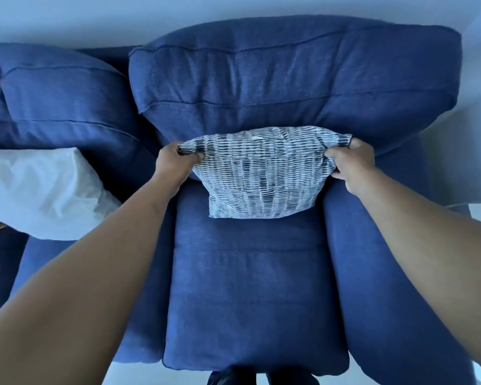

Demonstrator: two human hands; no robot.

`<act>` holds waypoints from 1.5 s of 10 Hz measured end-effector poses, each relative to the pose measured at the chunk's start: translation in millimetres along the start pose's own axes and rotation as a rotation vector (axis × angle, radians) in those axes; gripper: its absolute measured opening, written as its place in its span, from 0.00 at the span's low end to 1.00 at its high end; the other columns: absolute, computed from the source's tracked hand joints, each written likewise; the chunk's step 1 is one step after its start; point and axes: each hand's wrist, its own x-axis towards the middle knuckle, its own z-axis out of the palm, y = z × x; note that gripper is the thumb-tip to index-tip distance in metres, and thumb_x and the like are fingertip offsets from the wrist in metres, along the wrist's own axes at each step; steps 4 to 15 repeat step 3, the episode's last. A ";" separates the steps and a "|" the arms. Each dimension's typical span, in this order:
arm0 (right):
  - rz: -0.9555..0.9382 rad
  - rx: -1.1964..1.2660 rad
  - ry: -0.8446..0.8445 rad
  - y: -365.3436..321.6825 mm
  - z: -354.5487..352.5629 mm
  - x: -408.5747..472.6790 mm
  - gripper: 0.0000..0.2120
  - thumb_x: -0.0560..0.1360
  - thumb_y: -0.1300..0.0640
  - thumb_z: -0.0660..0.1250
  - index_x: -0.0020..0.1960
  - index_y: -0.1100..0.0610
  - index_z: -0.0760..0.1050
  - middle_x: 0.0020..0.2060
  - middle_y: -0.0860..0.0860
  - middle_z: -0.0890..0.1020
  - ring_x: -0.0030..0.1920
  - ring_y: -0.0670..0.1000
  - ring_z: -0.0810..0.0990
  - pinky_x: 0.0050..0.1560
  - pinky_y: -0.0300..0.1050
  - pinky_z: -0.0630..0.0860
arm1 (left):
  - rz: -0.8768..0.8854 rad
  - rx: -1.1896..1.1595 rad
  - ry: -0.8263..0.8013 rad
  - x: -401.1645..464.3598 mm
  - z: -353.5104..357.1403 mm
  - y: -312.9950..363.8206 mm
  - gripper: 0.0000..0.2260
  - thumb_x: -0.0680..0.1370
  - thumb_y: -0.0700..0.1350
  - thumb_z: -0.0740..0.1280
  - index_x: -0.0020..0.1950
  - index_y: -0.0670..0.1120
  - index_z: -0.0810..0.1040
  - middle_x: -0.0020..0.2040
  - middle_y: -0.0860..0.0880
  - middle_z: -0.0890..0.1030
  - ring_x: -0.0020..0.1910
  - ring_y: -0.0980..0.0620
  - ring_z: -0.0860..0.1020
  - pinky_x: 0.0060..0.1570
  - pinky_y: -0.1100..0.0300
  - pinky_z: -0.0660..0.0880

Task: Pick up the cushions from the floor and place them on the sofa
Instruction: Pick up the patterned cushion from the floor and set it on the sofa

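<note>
Both arms are reaching out over the deep blue fabric sofa point(256, 287), and the square cushion with the dark-and-white dashed stripe pattern point(261, 173) is sitting right at the back of the seat, its lower edge resting on the seat pad and its top leaning against the plump blue back cushion point(289, 79). The left hand point(175, 161) is clamping the cushion's upper left corner, fingers curled tight around the bunched fabric, and the right hand point(350, 159) is doing the same at the upper right corner (a proper two-fisted grip, the cloth pulled taut between them). The cushion is standing tilted, a small label showing near its top edge, though the print is too small to read. Off to the left, a pale white pillow point(39, 190) is lying on the neighbouring seat, propped in front of a second blue back cushion point(56, 93). Down at the bottom edge, dark footwear point(225, 379) is just peeking out on the pale floor point(150, 376) below the sofa's front.
</note>
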 end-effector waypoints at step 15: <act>-0.019 -0.194 0.093 -1.2 1.6 12.1 0.13 0.75 0.53 0.76 0.56 0.59 0.82 0.48 0.51 0.83 0.49 0.55 0.83 0.57 0.60 0.86 | 0.001 0.015 0.121 -7.9 2.0 11.7 0.10 0.77 0.55 0.72 0.51 0.50 0.83 0.47 0.49 0.84 0.52 0.41 0.85 0.60 0.42 0.84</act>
